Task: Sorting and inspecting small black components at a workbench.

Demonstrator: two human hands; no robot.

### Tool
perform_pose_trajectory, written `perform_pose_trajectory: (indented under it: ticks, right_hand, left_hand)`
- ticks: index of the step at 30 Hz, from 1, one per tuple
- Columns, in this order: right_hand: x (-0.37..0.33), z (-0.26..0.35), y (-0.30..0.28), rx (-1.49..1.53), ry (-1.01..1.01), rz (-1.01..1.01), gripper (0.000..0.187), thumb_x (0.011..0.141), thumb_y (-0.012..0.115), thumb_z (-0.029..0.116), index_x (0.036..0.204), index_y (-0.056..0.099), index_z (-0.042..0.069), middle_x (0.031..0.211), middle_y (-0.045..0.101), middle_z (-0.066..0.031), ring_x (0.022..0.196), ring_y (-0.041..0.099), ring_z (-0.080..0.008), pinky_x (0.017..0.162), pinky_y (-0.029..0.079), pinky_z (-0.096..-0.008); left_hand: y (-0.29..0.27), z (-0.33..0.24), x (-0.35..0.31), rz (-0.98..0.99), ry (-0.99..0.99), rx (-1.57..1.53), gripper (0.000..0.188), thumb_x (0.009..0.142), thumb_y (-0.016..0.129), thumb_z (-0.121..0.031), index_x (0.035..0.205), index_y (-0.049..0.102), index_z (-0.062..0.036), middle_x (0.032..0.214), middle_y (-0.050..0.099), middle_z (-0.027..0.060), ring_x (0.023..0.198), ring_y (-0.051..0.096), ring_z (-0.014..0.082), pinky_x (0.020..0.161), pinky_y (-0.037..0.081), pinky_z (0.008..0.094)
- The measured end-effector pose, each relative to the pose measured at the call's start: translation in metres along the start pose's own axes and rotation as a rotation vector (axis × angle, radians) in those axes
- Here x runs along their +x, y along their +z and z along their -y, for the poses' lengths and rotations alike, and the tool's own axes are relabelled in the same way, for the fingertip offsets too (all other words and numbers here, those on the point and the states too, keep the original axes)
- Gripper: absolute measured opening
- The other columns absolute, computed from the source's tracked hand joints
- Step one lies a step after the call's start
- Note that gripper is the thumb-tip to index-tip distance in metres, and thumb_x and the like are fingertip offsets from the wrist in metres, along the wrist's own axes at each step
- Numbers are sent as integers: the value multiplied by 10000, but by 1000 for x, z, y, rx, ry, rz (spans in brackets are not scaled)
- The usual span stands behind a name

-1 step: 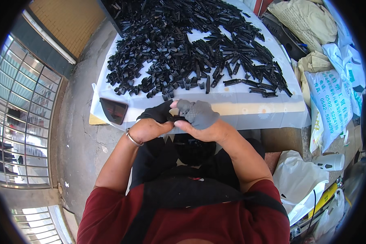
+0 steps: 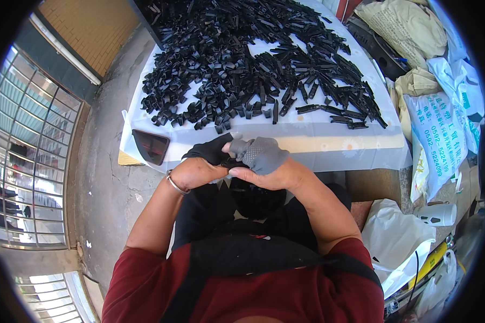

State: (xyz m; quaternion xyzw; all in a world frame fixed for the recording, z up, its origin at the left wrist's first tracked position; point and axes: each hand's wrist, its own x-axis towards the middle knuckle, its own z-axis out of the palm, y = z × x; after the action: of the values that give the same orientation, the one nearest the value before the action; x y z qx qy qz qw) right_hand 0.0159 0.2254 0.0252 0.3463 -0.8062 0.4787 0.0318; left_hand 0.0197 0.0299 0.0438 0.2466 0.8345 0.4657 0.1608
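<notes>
My left hand (image 2: 203, 160), in a black fingerless glove with a metal bangle at the wrist, meets my right hand (image 2: 263, 157), in a grey dotted glove, just off the table's near edge. Between their closed fingers is a small black plastic part (image 2: 234, 163), mostly hidden by the thumbs and gloves. Below the hands, between my knees, a dark round mass (image 2: 257, 201) shows; its kind is unclear. Beyond the hands, short curved black plastic pieces (image 2: 172, 96) are heaped on the left of the table, and long narrow black plastic pieces (image 2: 355, 107) lie to the right.
A white sheet (image 2: 328, 129) covers the table (image 2: 361, 144). A dark smartphone (image 2: 152, 147) rests at its near left corner. On the right stand stuffed sacks (image 2: 436, 140), a white plastic bag (image 2: 396, 231) and a white cup-like container (image 2: 437, 215). A barred window (image 2: 29, 151) is at the left.
My right hand has shifted slightly left and down, with its thumb lower against the black part. My left hand stays nearly in place.
</notes>
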Motion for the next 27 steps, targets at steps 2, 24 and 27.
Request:
perform_pose_trajectory:
  ticks: [2,24,27]
  right_hand:
    - [-4,-3,0,3,-86,159,338,794,579,303,1033,564,64,990,582,-148,943,539,-319,835,423,-379]
    - [-11,9,-5,-522,87,-26,284,822,569,294,969,608,54,850,613,-124,769,565,-305,677,450,-379]
    - [-10,9,-2,-570,-33,-162,258,811,551,289,800,601,37,710,574,-130,674,554,-299,596,434,-387]
  left_hand:
    - [2,-8,-1,21,-54,-99,541,733,554,-33,1259,431,-45,1042,577,52,813,487,71,692,424,210]
    - [33,19,2,-542,-172,-266,384,921,420,-334,760,580,-24,604,506,2,554,443,101,520,373,260]
    - [32,7,2,-552,-135,-258,379,921,421,-329,771,583,-22,621,527,18,567,465,111,535,387,261]
